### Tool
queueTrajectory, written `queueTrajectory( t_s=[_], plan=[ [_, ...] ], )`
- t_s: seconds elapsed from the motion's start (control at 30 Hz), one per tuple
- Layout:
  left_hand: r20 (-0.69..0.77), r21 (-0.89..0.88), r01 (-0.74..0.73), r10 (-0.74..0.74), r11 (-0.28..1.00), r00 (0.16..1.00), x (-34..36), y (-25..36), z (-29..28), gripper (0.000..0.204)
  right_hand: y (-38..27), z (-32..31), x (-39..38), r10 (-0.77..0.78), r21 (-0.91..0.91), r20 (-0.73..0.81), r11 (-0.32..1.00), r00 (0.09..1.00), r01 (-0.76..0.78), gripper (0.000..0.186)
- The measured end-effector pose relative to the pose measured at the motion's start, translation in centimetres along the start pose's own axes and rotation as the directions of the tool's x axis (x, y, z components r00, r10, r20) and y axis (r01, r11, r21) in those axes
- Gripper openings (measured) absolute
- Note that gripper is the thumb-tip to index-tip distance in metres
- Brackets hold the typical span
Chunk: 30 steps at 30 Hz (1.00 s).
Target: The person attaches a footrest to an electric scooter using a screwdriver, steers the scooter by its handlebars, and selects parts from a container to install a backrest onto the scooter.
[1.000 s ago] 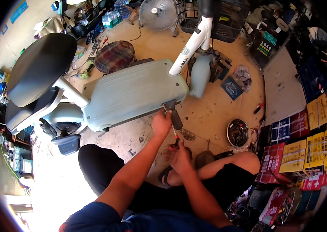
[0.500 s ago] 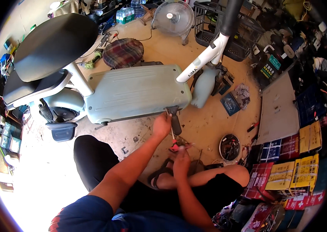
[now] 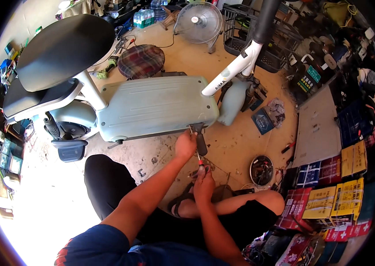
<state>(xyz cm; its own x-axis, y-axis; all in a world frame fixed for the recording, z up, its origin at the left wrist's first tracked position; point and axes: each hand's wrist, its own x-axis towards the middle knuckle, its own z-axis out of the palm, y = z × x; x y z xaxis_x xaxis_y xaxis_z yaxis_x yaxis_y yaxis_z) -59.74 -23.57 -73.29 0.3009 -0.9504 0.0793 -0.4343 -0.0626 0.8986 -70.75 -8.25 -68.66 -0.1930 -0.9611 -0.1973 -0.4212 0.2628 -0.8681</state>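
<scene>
Strong sunlight is pouring in from the lower left, and the floor (image 3: 41,213) there is glowing so white that nothing is showing in it. The middle is looking bright and clear. The scooter (image 3: 152,106) is throwing a dark shadow just under its flat deck. The black seat (image 3: 63,48) is shining a little on top. Everything is bending round near the edges, like looking through a fishbowl, and the corners are going black. The boxes (image 3: 338,195) on the right are sitting in dimmer light and looking a bit fuzzy.
</scene>
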Motion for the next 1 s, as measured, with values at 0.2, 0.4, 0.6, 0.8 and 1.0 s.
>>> queueTrajectory(
  t_s=[0.2,0.4,0.6,0.8,1.0],
  plan=[
    [0.013,0.021,0.027,-0.028,0.999,1.0,0.2,-0.5,0.0,0.032,2.8,0.1,2.0,0.364,0.779,0.461,0.272,0.81,-0.565,0.052],
    [0.034,0.027,0.036,-0.037,0.999,0.999,0.2,0.0,0.0,0.035,1.0,-0.2,-1.4,0.069,0.53,0.003,0.846,0.998,-0.06,0.066],
    [0.007,0.025,0.062,-0.063,0.998,0.998,0.2,0.5,0.0,0.034,3.6,0.2,2.8,0.252,0.858,0.433,0.18,0.866,-0.481,0.065],
    [0.037,-0.084,0.091,-0.088,0.992,0.995,0.4,-0.6,-0.3,0.033,1.1,-0.1,-0.4,-0.066,0.101,-0.217,0.991,0.974,0.089,0.056],
    [0.035,-0.205,0.06,-0.054,0.977,0.998,0.1,-0.2,-0.2,0.032,0.7,0.6,-0.6,-0.35,-0.456,-0.079,0.845,0.934,0.278,0.058]
  ],
)
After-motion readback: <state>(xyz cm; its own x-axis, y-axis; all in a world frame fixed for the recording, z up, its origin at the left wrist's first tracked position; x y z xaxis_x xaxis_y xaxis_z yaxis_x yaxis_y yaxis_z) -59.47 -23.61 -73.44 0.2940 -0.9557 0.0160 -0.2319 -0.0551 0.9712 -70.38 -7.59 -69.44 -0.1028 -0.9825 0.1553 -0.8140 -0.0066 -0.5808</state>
